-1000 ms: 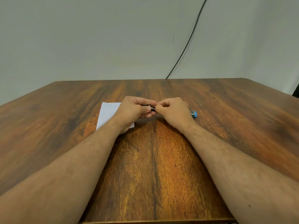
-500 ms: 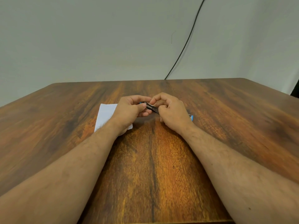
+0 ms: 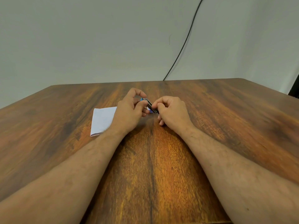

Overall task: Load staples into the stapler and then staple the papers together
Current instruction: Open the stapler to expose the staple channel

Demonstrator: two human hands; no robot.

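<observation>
- We see a wooden table (image 3: 161, 175) with a dark, streaked grain filling the lower part of the view, and a plain pale wall (image 3: 97, 38) behind its far edge.
- We follow a thin black cable (image 3: 186, 39) running down that wall to the table's far edge, right of centre.
- We see our white papers (image 3: 102, 120) lying flat on the table left of centre, partly covered by the left wrist.
- We hold our left hand (image 3: 129, 113) just above the papers' right edge, its thumb and fingers curled round the left end of the stapler.
- We keep our right hand (image 3: 173, 112) close beside it, fingers curled and pinching the stapler's right end.
- We see the small stapler (image 3: 150, 105), blue and dark metal, between both hands, tilted; whether it touches the table we cannot tell.
</observation>
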